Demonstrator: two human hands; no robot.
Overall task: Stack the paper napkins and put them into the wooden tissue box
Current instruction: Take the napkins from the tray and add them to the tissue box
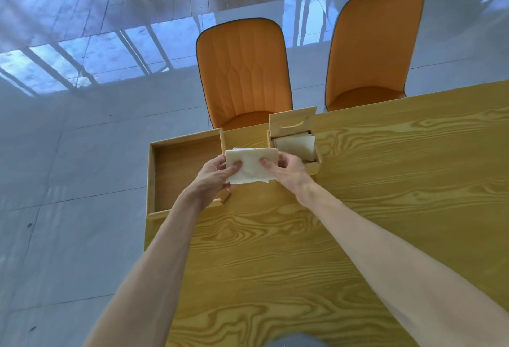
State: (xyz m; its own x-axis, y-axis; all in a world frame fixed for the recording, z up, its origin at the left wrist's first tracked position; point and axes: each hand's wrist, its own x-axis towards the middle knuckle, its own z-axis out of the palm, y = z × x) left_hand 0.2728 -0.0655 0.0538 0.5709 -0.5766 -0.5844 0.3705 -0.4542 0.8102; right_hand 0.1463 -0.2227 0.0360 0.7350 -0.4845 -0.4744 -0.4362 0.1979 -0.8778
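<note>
Hands are pinching a napkin stack (pixel 250 165) above the bench (pixel 358 195) edge: left hand (pixel 213 174) and right hand (pixel 289 172) gripping opposite ends, wooden tissue box (pixel 312 163) lying open just beyond the right fingers (pixel 268 165), tray (pixel 181 170) beneath the left.

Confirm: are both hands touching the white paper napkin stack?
Touching. Head view shows the left hand and right hand gripping opposite ends of the white paper napkin stack, thumbs pressed on top.
</note>
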